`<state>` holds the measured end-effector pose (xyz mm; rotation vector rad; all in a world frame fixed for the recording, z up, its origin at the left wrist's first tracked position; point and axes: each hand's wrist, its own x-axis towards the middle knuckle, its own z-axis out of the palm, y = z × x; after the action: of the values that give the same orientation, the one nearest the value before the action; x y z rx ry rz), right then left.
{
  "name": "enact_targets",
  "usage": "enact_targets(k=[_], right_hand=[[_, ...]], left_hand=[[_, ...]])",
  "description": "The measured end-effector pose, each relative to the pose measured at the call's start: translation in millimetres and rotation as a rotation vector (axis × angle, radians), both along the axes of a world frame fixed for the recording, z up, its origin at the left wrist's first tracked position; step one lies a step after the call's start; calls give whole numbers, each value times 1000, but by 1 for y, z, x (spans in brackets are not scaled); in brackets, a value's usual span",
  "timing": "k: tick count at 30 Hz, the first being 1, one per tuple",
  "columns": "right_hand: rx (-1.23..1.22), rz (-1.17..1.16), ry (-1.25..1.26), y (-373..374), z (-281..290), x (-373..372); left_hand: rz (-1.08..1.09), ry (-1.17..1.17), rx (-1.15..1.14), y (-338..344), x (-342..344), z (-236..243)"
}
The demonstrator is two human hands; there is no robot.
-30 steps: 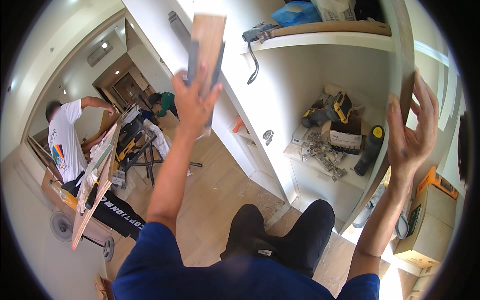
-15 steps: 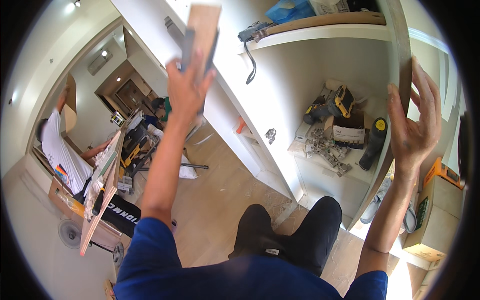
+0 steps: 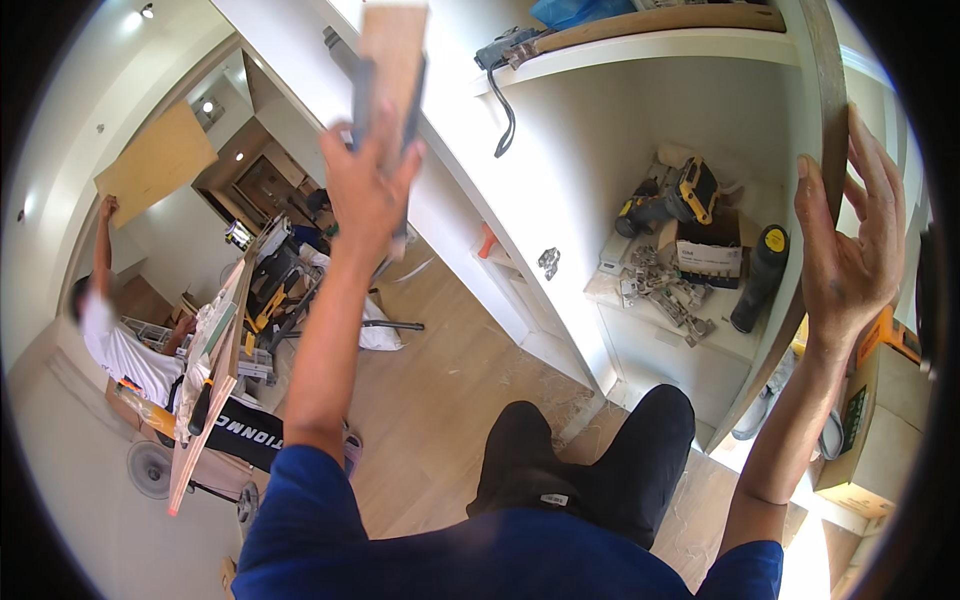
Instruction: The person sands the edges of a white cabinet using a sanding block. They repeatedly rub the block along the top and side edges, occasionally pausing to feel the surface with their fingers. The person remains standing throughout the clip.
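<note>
My left hand (image 3: pixel 365 195) grips a long wooden block (image 3: pixel 393 45) with dark grey material along its sides, blurred and held up beside the white cabinet side (image 3: pixel 470 150). At the right, my right hand (image 3: pixel 850 230) holds the edge of the cabinet door (image 3: pixel 830 60), thumb on one side and fingers around the other. Inside the compartment are a yellow-and-black cordless drill (image 3: pixel 690 190), an open box (image 3: pixel 705 260), a pile of metal hinges (image 3: pixel 665 300) and a black cylinder (image 3: pixel 758 277). A strap hangs from the upper shelf (image 3: pixel 660 40).
At the left, a co-worker (image 3: pixel 140 355) raises a plywood sheet (image 3: pixel 155 160) beside boards and tools on a stand (image 3: pixel 215 370). A second person (image 3: pixel 318 205) is behind. A fan (image 3: pixel 150 468) stands low left. Cardboard boxes (image 3: pixel 870 430) stand at the right, below my right hand.
My left hand and the block have moved up and left in view. My right hand stays on the door edge. The co-worker at the left has lifted a plywood sheet high.
</note>
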<state>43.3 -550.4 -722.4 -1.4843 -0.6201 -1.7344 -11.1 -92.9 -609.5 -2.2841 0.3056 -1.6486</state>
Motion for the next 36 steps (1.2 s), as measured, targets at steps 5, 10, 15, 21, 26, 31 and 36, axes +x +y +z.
enact_targets(k=[5,10,15,21,26,31,36], right_hand=[[-2,-7,-18,-3,-7,6],[-30,-66,-20,-10,-6,6],[-21,-24,-15,-3,-2,8],[-7,-7,-25,-4,-4,5],[4,16,-19,-8,-10,8],[24,50,-26,1,-3,5],[29,69,-25,-1,-7,5]], left_hand=[[140,44,172,17,-7,-36],[51,-39,74,-27,43,86],[-16,-71,45,-22,11,34],[104,44,127,7,3,-39],[67,-111,98,-32,52,68],[73,-87,-31,-10,18,-2],[140,26,91,0,6,-51]])
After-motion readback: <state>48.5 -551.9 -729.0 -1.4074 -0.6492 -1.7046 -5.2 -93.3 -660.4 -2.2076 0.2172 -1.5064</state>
